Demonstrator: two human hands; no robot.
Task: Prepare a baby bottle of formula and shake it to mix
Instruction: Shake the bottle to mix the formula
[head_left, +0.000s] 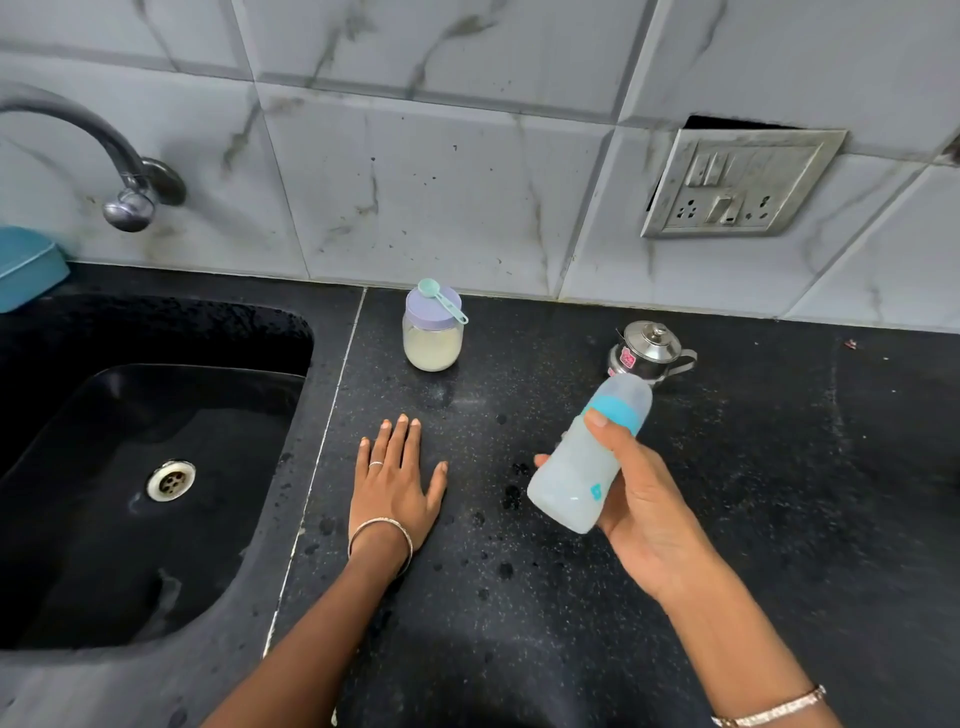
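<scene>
My right hand (636, 499) grips a clear baby bottle (576, 467) with a blue collar and a translucent cap, tilted up and to the right above the black counter (519, 597). Pale cloudy liquid fills the bottle. My left hand (396, 480) lies flat on the counter, palm down with fingers spread, holding nothing. A glass jar of pale formula powder (432, 340) with a lilac lid stands upright near the wall, and a teal scoop (441, 300) rests on its lid. A small steel pot with a lid (647, 351) stands behind the bottle.
A black sink (156, 415) with a metal drain lies to the left, under a curved tap (130, 200). A teal box (28, 267) sits at the far left edge. A socket plate (737, 184) hangs on the tiled wall. Water drops dot the counter.
</scene>
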